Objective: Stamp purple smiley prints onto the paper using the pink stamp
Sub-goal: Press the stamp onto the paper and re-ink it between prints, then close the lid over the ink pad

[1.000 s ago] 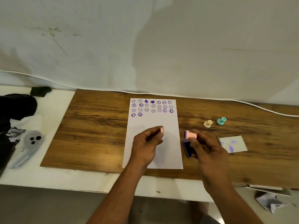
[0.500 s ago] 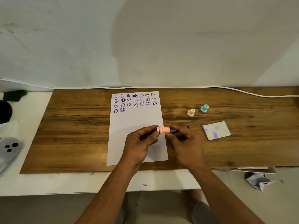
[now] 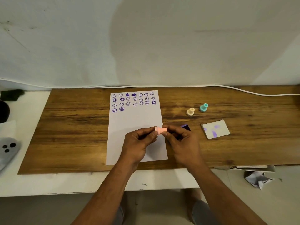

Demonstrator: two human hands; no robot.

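A white paper sheet (image 3: 136, 120) lies on the wooden board (image 3: 74, 127), with rows of purple smiley prints (image 3: 134, 101) and two purple hearts along its top. The small pink stamp (image 3: 161, 131) lies sideways above the paper's lower right part, pinched between both hands. My left hand (image 3: 139, 143) grips its left, wider end with thumb and fingers. My right hand (image 3: 181, 140) holds its right end. The purple ink pad (image 3: 185, 127) sits on the board just behind my right hand, partly hidden by my fingers.
A cream stamp (image 3: 190, 111) and a teal stamp (image 3: 203, 107) stand to the right of the paper. A purple-stained card (image 3: 215, 129) lies beyond the ink pad. A white cable (image 3: 243, 91) runs along the wall. Crumpled paper (image 3: 258, 179) lies at lower right; a grey object (image 3: 8, 148) at left.
My right hand carried the pink stamp left from the ink pad to my left hand. Both hands now pinch it over the paper.
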